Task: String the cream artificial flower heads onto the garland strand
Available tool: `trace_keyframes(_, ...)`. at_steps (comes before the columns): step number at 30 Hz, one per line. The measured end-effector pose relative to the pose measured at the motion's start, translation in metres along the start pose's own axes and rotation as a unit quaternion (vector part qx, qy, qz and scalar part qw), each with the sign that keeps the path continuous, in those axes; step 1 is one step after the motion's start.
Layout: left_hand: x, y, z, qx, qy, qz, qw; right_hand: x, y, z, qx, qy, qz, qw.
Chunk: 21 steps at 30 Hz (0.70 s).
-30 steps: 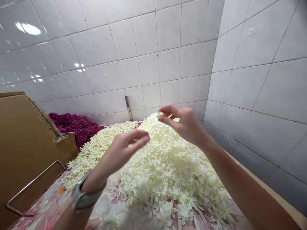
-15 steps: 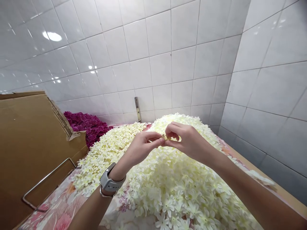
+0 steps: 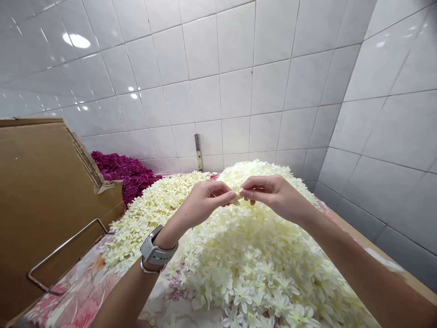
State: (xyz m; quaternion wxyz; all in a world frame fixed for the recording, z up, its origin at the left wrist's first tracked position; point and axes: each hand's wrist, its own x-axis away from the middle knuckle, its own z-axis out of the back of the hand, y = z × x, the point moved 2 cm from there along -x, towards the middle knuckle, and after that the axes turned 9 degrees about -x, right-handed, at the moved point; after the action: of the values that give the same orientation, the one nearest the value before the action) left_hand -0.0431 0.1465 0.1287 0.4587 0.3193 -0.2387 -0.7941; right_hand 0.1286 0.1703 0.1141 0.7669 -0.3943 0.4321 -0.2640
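Observation:
Over a large heap of pale cream flowers [image 3: 259, 246], my two hands meet at fingertip height. My left hand [image 3: 211, 200], with a grey watch on the wrist, pinches a small pale flower [image 3: 236, 195] between thumb and fingers. My right hand [image 3: 266, 191] comes in from the right, thumb and forefinger pressed together at the same flower's other side. The flower is small and blends with the heap behind it. A second heap of smaller yellowish-white flowers [image 3: 153, 209] lies to the left of my left hand.
A cardboard box [image 3: 44, 196] stands at the left, with a bent metal wire frame [image 3: 64, 253] before it. Purple flowers [image 3: 126, 173] lie behind the box. A floral cloth [image 3: 85, 296] covers the surface. A metal strip [image 3: 198, 152] leans against the tiled wall [image 3: 235, 45].
My fingertips have moved slightly apart, and the pale flower between them shows more. My right hand's curled fingers have straightened somewhat. The view has shifted slightly.

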Motion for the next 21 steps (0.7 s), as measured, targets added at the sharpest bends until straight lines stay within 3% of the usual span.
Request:
trace_keyframes(6, -0.005, -0.009, -0.001, -0.062, 0.063, 0.027, 0.996, 0.000, 0.001, 0.009, 0.070, 0.111, -0.002, 0.991)
trace_keyframes(13, -0.005, -0.006, 0.000, 0.037, 0.072, 0.040, 0.996, -0.003, 0.009, 0.003, -0.123, 0.096, -0.089, 0.984)
trace_keyframes(15, -0.003, -0.001, -0.001, 0.056, 0.060, 0.023, 0.996, -0.003, 0.010, 0.001, -0.162, 0.111, -0.106, 0.975)
trace_keyframes(18, 0.000, 0.005, -0.003, 0.057, 0.000, -0.021, 0.998, -0.004, 0.014, 0.002, -0.219, 0.131, -0.128, 0.959)
trace_keyframes(21, 0.003, 0.008, -0.006, 0.031, -0.037, -0.068, 0.996, -0.005, 0.016, 0.003, -0.266, 0.096, -0.136, 0.950)
